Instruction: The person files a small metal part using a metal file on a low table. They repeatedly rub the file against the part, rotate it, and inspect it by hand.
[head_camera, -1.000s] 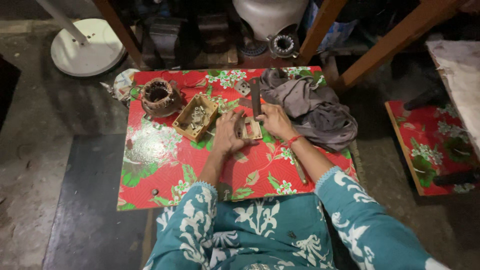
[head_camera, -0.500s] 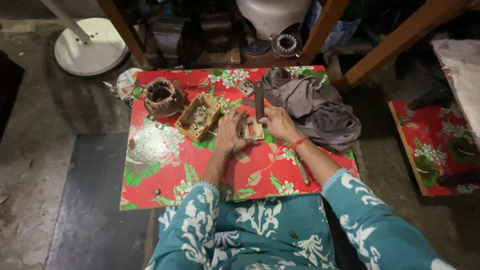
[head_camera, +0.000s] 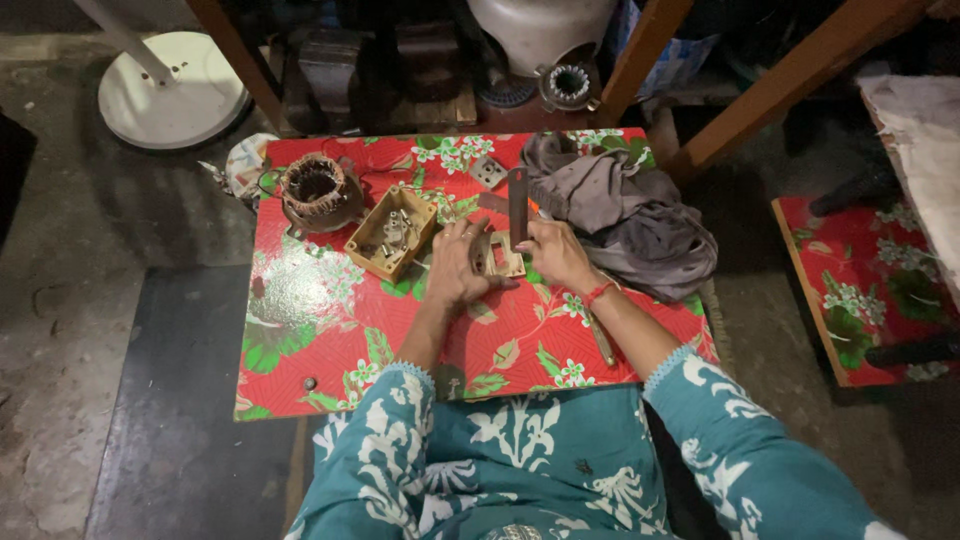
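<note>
Two hands meeting, left hand (head_camera: 455, 268) and right hand (head_camera: 556, 255) both grasping small tan part (head_camera: 498, 256) between them

A small tan bracket-like part (head_camera: 497, 256) lies flat on the red floral worktop (head_camera: 330, 320), pressed between both hands. A dark, flat, narrow bar (head_camera: 518, 205) stands upright just beside it, rising from its far edge.

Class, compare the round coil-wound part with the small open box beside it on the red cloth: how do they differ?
The round coil-wound part is circular and dark brown, with a hollow middle; the small open box is rectangular and tan. The box holds small loose pieces; the coil part's middle looks empty. The box lies nearer the left hand. Both rest on the red floral cloth.
</note>
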